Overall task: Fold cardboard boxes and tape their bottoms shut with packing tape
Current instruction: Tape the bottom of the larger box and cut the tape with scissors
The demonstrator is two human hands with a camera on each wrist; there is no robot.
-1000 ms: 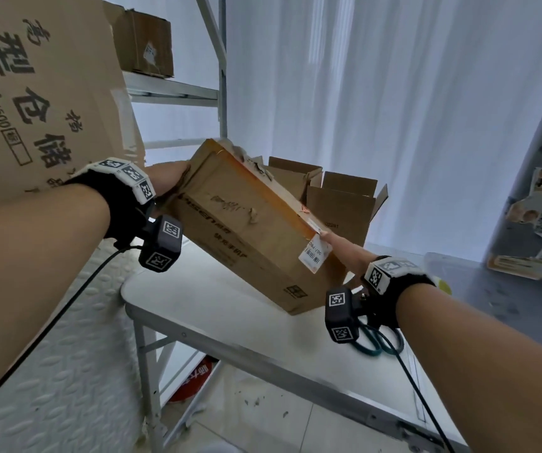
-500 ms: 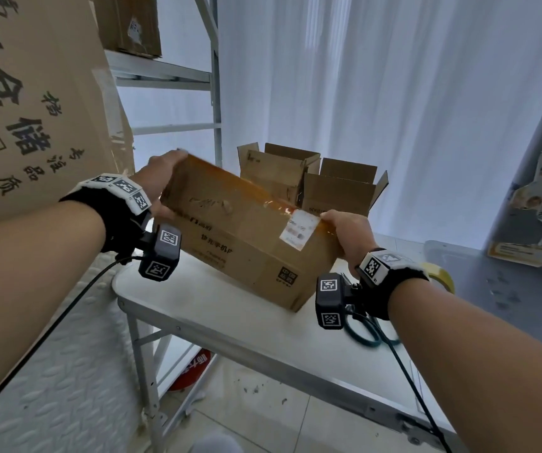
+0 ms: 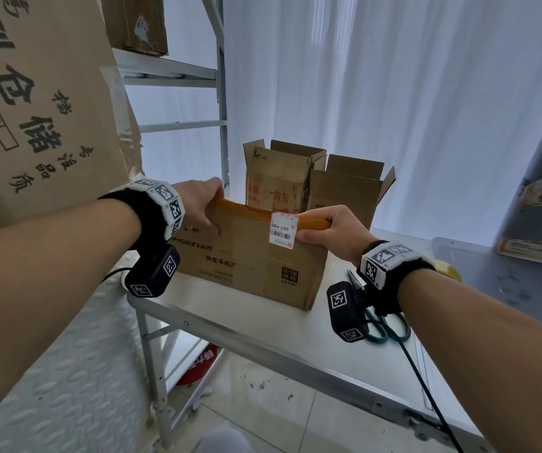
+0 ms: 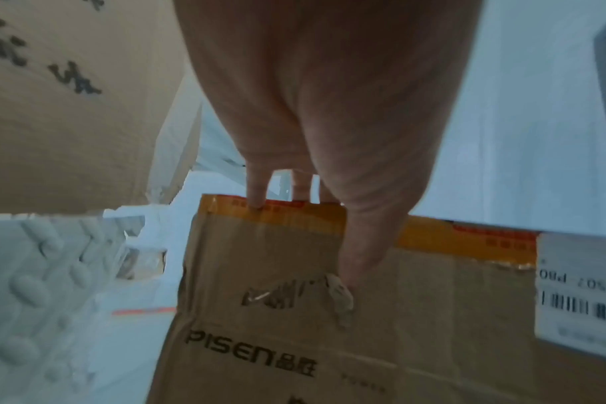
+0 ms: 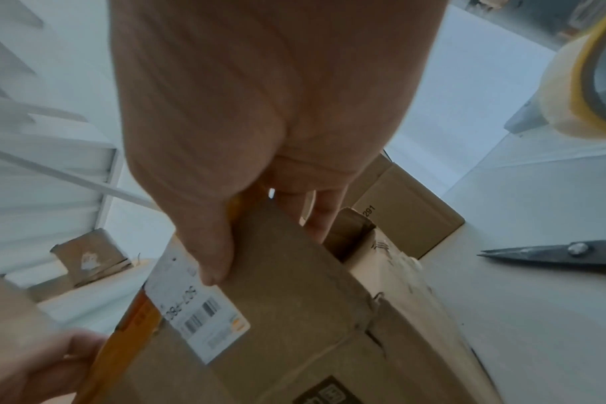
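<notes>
- My left hand (image 3: 197,204) grips the top left edge of the PISEN cardboard box (image 3: 250,256): fingers (image 4: 256,188) hooked over the rim, thumb pressed down the near face.
- My right hand (image 3: 335,230) grips the top right corner of the same box, thumb on the near face just beside the white barcode label (image 3: 281,229), fingers curled over the far side.
- Between my two hands runs a strip of orange tape (image 3: 243,207) along the box's top edge; the label overlaps it.
- The box stands upright on the white table (image 3: 263,335), its bottom edge touching the surface.
- Just behind my grip stand two open cardboard boxes (image 3: 345,188) with flaps up, side by side.
- Right of my right wrist lie scissors (image 5: 554,255), blades pointing toward the box; beyond them a roll of clear packing tape (image 5: 578,90).
- Left of my left hand looms a large printed carton (image 3: 40,103); a metal shelf (image 3: 171,71) above carries another small box (image 3: 139,24).
</notes>
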